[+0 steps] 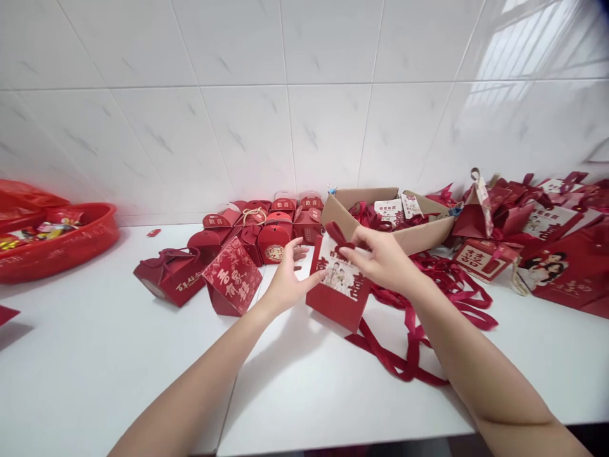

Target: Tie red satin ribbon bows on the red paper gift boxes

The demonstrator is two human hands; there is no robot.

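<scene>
A red gift box [335, 304] with a white printed front panel is tilted in front of me, above the white table. At its top, my right hand [380, 254] pinches the box near a dark red ribbon loop [339, 235]. To the left of the box is my left hand [291, 276], its fingers spread and curved. The left thumb tip reaches the box's front panel; whether it presses on it I cannot tell. Loose dark red ribbons [412, 355] trail on the table below and right of the box.
Several small red boxes [276, 235] cluster against the tiled wall, with a patterned red box [233, 279] in front. A cardboard carton [423, 235] holds ribbons and cards. Red gift bags [571, 266] pile up at right. A red plastic basin [61, 254] holding sweets stands left.
</scene>
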